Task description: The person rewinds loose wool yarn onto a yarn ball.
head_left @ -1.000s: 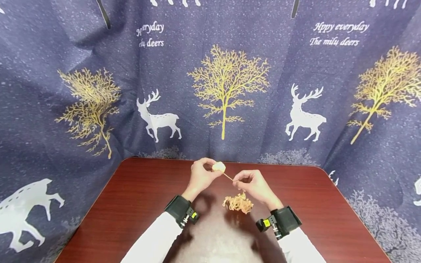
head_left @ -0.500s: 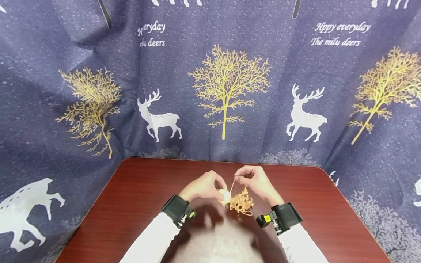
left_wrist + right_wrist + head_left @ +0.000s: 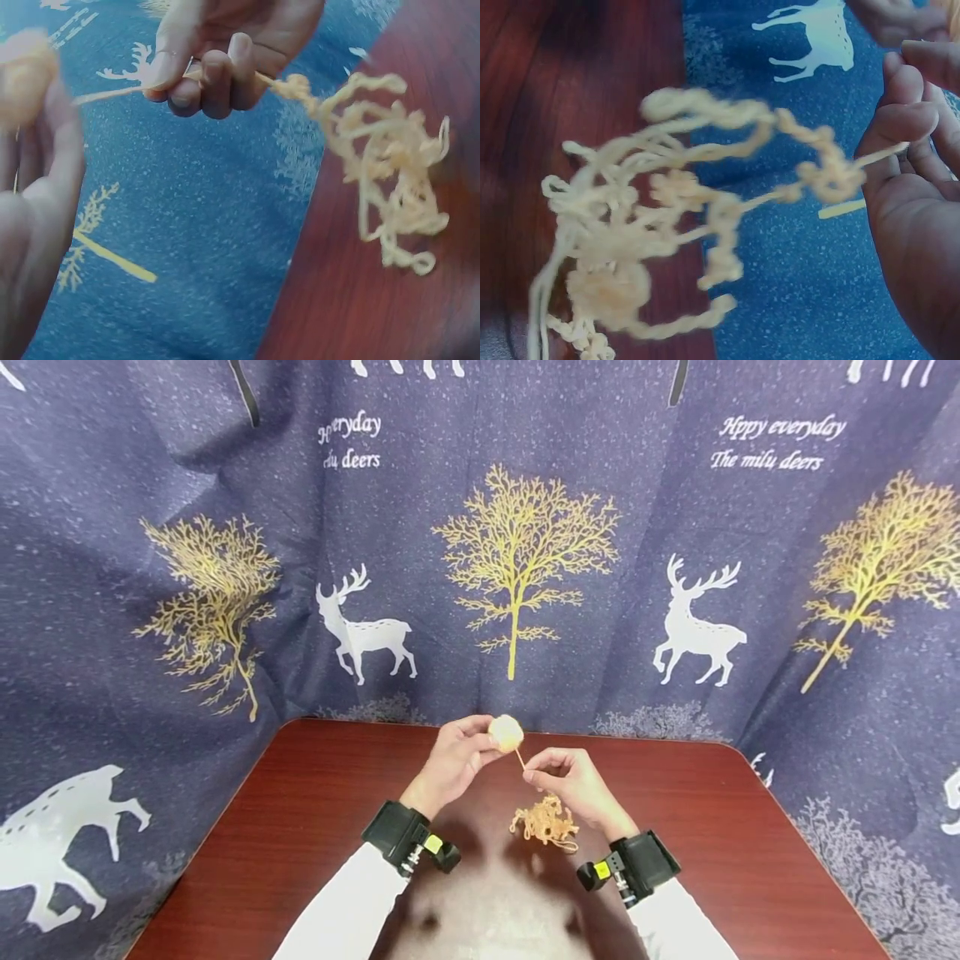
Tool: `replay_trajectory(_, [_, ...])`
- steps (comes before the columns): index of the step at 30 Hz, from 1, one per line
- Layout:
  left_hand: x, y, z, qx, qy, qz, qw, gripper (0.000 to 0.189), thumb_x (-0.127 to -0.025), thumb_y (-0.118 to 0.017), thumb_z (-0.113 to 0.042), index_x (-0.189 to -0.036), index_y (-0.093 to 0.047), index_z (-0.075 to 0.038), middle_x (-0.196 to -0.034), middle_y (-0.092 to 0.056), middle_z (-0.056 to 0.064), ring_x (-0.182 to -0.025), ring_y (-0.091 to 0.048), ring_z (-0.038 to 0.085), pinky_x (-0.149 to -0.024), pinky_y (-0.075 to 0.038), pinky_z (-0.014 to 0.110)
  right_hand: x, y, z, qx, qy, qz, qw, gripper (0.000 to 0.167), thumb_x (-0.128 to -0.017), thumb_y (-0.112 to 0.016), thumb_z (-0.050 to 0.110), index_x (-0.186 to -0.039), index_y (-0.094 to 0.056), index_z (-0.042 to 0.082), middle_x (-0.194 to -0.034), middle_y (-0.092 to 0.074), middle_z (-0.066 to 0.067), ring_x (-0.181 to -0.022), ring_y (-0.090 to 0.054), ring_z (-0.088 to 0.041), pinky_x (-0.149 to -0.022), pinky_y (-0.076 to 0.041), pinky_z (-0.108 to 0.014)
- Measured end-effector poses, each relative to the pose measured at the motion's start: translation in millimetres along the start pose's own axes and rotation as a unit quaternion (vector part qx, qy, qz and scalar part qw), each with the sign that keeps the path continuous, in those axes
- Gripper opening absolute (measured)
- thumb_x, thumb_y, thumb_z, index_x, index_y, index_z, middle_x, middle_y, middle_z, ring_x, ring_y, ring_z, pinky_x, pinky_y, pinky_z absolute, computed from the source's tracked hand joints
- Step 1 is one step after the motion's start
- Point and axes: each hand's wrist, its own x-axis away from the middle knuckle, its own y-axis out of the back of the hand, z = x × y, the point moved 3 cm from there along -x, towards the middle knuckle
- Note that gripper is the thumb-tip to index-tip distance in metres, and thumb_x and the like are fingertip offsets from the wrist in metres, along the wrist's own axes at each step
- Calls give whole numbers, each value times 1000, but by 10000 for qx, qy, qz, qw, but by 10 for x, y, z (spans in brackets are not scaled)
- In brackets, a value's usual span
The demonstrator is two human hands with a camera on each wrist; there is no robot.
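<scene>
A small ball of pale yellow yarn (image 3: 506, 733) is gripped between the thumb and fingers of my left hand (image 3: 452, 762), above the table's far part. From it a taut strand (image 3: 521, 760) runs down to my right hand (image 3: 574, 784), whose thumb and forefinger pinch it. Below my right hand dangles a loose tangle of the same yarn (image 3: 545, 823), full of kinks and loops. In the left wrist view the strand continues through the right hand's curled fingers to the tangle (image 3: 397, 165). The ball is blurred and partly cut off there.
A reddish-brown wooden table (image 3: 315, 810) with rounded far corners lies beneath both hands. Behind it hangs a dark blue curtain (image 3: 420, 527) printed with white deer and golden trees. Black wrist bands with small cameras (image 3: 441, 852) sit on both wrists.
My left hand dipped with the ball beside the tangle, then rose again to the upper left of the right hand. The right hand lifted slightly, then came back down, still pinching the strand.
</scene>
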Motion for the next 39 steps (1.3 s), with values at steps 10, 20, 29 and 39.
replay_trajectory(10, [-56,324,28,262,-673,-2824,9566,19,-82,-63,16,-97,-64,5,-98,-66,14,-87,-70,21,-82,-61,30,152,61,-136,106,-224,136,9996,10,-88,-75,2,-96,-73,-2,-83,-70,-20,-62,-62,-12,-54,-56,-29])
replay_trajectory(20, [-52,600,-125,77,-1052,-3493,9311,17,-80,-65,16,-93,-65,4,-91,-65,10,-81,-69,18,-75,-61,26,576,689,-498,613,-884,0,9942,10,-88,-70,0,-97,-72,-4,-85,-69,-19,-64,-63,-20,-51,-57,-32])
replay_trajectory(29, [-40,673,-254,51,-1120,-3667,9236,15,-82,-66,13,-92,-64,2,-89,-65,9,-79,-66,16,-75,-61,25,949,1315,-900,1451,-1570,-760,9739,14,-85,-70,-3,-96,-71,-12,-74,-68,-13,-61,-62,-14,-51,-53,-26])
replay_trajectory(39, [-20,430,-155,-489,-687,-2473,9653,19,-82,-64,18,-89,-68,1,-87,-69,8,-74,-70,15,-71,-62,27,648,839,-439,3799,-1455,28,9135,22,-79,-81,11,-98,-72,5,-91,-72,-6,-81,-66,-23,-73,-56,-43])
